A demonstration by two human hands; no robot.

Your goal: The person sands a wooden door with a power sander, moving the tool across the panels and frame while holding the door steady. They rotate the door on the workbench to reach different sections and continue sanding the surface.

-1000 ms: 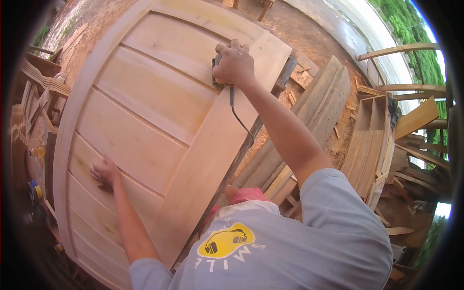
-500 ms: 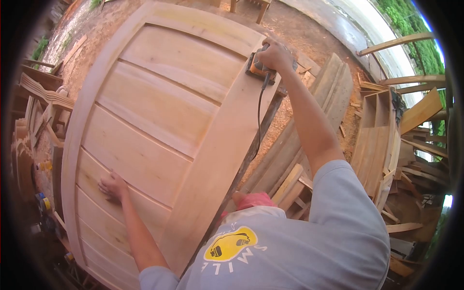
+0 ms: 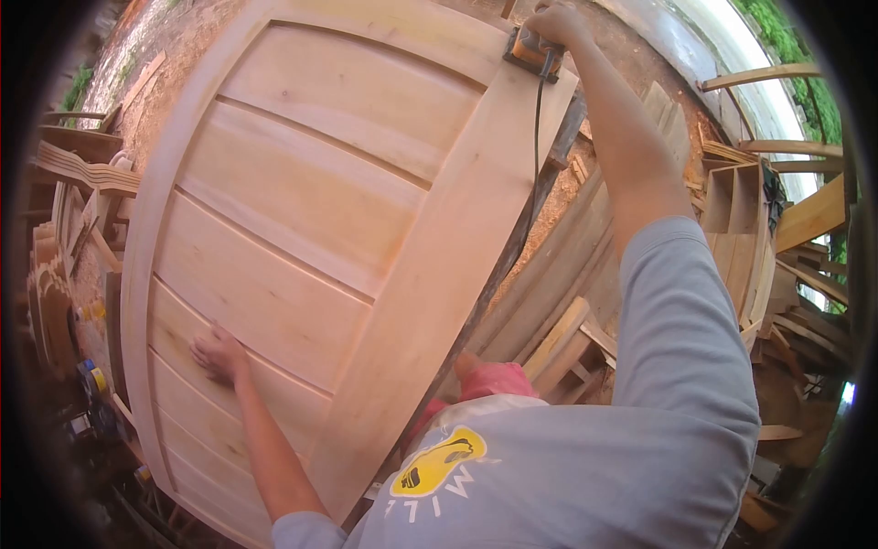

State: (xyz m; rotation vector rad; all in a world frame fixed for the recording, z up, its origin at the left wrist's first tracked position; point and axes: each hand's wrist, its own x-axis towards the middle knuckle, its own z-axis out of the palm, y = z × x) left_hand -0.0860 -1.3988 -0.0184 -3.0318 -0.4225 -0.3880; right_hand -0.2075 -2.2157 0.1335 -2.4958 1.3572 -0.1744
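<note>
An open-air carpentry yard: a big panelled door (image 3: 302, 238) lies flat for sanding, with stacked planks (image 3: 567, 265) and unfinished frames (image 3: 741, 238) right of it, carved pieces (image 3: 69, 183) left of it, and sawdust-strewn dirt (image 3: 174, 37) beyond it.

stacked planks (image 3: 558, 274) beside sawdust-strewn ground (image 3: 585, 183); open wooden shelving (image 3: 736, 229) at right (green foliage (image 3: 805, 55) behind); carved furniture parts (image 3: 78, 174) at left.

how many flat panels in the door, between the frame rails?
5 visible. Top panel sits near the sander; the next and third lie below it; the left hand rests on the fourth; the fifth is nearest. The arm may hide more.
</note>
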